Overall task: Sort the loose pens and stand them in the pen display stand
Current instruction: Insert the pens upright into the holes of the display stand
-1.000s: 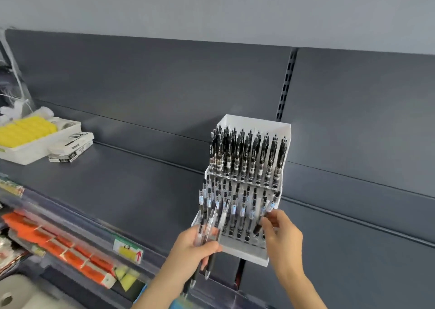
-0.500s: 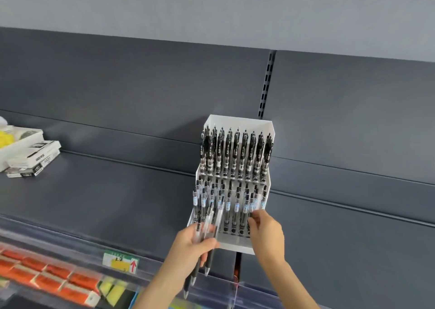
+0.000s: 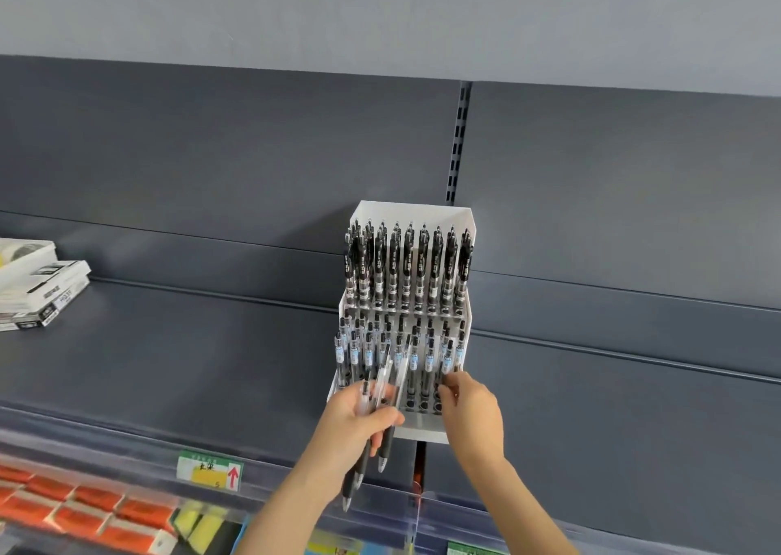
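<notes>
A white stepped pen display stand (image 3: 424, 428) sits on a dark grey shelf (image 3: 190, 356). Its top tier holds a full row of black pens (image 3: 408, 267); the lower tiers hold clear pens with blue labels (image 3: 367, 351). My left hand (image 3: 359, 421) grips a bunch of loose pens (image 3: 382, 449), tips pointing down, in front of the stand's lower left. My right hand (image 3: 471, 406) is at the stand's lower right, its fingertips pinched on a pen (image 3: 448, 358) in the front rows.
White boxes (image 3: 42, 288) are stacked at the shelf's left edge. A clear rail with a price tag (image 3: 209, 470) runs along the shelf front. Below lie orange packets (image 3: 84, 508) and yellow items (image 3: 203, 525). A slotted upright (image 3: 458, 144) rises behind the stand.
The view has shifted right, so the stand now sits nearer the centre. My right hand has stayed at the stand's lower right rows. My left hand keeps its bunch of pens.
</notes>
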Tool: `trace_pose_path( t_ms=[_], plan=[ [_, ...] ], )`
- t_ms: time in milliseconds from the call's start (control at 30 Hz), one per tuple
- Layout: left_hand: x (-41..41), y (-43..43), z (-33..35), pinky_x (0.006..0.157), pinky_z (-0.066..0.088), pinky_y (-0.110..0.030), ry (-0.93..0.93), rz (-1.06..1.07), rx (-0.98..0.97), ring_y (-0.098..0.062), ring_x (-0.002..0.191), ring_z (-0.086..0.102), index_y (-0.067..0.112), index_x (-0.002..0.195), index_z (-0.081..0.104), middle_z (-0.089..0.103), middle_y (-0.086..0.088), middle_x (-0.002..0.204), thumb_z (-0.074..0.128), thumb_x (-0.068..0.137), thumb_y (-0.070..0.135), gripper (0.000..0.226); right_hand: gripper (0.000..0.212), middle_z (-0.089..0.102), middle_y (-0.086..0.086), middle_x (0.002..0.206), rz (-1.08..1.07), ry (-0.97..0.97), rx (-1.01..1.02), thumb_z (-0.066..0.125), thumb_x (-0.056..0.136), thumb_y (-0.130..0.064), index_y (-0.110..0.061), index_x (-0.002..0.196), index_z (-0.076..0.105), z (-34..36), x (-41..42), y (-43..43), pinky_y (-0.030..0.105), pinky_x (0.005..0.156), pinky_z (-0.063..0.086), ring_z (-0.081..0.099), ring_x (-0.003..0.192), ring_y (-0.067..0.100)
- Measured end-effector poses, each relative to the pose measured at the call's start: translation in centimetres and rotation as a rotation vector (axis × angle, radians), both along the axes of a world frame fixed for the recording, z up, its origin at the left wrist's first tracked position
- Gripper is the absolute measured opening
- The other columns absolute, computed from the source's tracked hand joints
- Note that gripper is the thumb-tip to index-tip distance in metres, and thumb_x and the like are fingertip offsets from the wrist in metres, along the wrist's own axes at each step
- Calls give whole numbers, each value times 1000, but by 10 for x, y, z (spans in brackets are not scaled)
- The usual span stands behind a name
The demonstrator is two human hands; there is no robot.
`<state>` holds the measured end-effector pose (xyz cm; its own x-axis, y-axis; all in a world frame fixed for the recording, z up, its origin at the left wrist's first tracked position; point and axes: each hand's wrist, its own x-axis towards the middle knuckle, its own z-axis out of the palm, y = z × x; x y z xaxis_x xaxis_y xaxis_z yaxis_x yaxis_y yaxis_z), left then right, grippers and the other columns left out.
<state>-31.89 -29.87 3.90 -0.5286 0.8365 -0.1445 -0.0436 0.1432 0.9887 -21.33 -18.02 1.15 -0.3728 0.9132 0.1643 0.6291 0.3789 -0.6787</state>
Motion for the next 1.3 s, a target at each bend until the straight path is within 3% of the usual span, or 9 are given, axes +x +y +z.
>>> trace_pose_path(
  t_ms=[67,233,300,433,533,667,800,1033,1300],
  plan=[
    [-1,2,0,52,42,-25,-2,-1,0,-13,47,43,6,92,61,62,-36,91,63,83,1,11,20,66,4,96,-21,79,-35,53,93,-19,-9,109,61,4,6,-2,24,70,47,62,88,19],
    [3,11,0,48,39,-23,-70,-32,3,-13,43,42,7,95,62,60,-24,73,63,84,1,12,10,65,-13,73,114,369,-152,60,88,-16,-16,85,70,36,18,-21,5,61,43,59,69,0],
    [8,13,3,45,38,-21,-94,-75,25,-12,41,41,5,96,63,67,-16,73,61,86,0,12,18,66,-8,65,238,366,-249,61,87,-16,-19,73,72,46,16,-28,7,58,43,56,59,2],
    [17,14,8,43,38,-22,-136,-171,46,-11,43,43,4,91,63,71,-9,73,52,91,-2,13,18,56,4,58,292,423,-453,55,87,-2,5,77,68,52,20,-29,8,50,39,48,49,2],
    [18,15,6,43,37,-22,-123,-184,18,-13,45,43,3,91,62,68,-5,66,53,91,1,9,15,58,5,59,258,480,-504,59,85,0,-2,71,64,51,23,-29,8,47,38,50,45,1],
    [21,21,5,46,35,-23,-46,-186,-26,-15,41,38,5,88,63,53,-11,58,61,88,8,4,21,55,-5,53,209,496,-477,62,84,-3,-8,65,60,50,25,-30,7,45,37,47,39,-3],
    [23,23,2,47,37,-24,-44,-180,-43,-15,44,41,1,94,63,58,-21,77,61,88,11,12,20,59,-2,56,222,453,-455,60,86,-4,-7,67,66,51,32,-27,7,45,36,45,40,-3],
    [15,8,-1,51,43,-23,-58,-117,-54,-14,46,47,7,107,61,61,1,62,50,95,19,20,8,66,1,72,-105,498,-169,57,88,-11,-10,85,64,48,42,13,19,60,44,59,66,12],
    [10,-1,-3,47,36,-24,-166,-125,-65,-13,46,38,6,110,60,48,2,52,42,94,5,24,14,62,0,82,-7,207,-1,52,93,-12,-5,100,61,22,21,17,21,67,45,59,75,16]
  ],
)
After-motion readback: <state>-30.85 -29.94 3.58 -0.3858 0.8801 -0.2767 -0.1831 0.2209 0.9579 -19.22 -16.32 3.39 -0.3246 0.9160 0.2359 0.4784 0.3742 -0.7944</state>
